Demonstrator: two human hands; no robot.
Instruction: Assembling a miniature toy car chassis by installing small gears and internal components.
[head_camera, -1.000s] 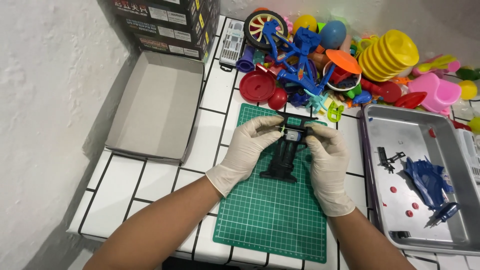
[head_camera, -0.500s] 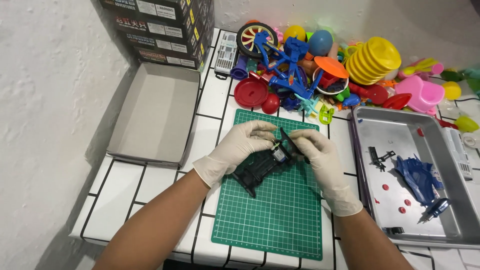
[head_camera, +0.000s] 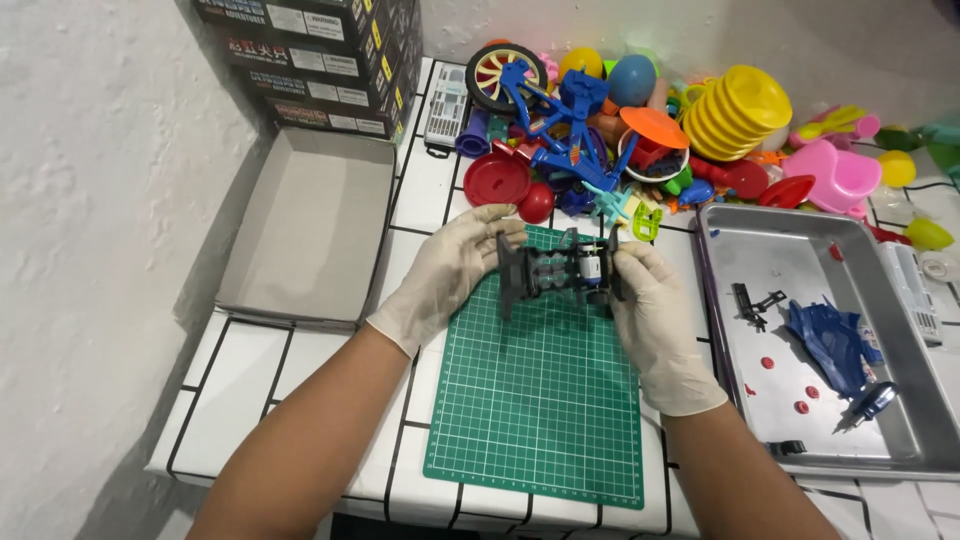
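Now both gloved hands, left hand (head_camera: 445, 275) and right hand (head_camera: 655, 325), clasp the black toy chassis (head_camera: 555, 275) at nine and three o'clock; looks light, rigid, fiddly.

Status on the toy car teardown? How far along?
Done: blue body shell, small red parts and a black piece already lie in the metal tray. In hand: left hand and right hand hold the black chassis above the green cutting mat. Left: the chassis looks assembled, its motor in place.
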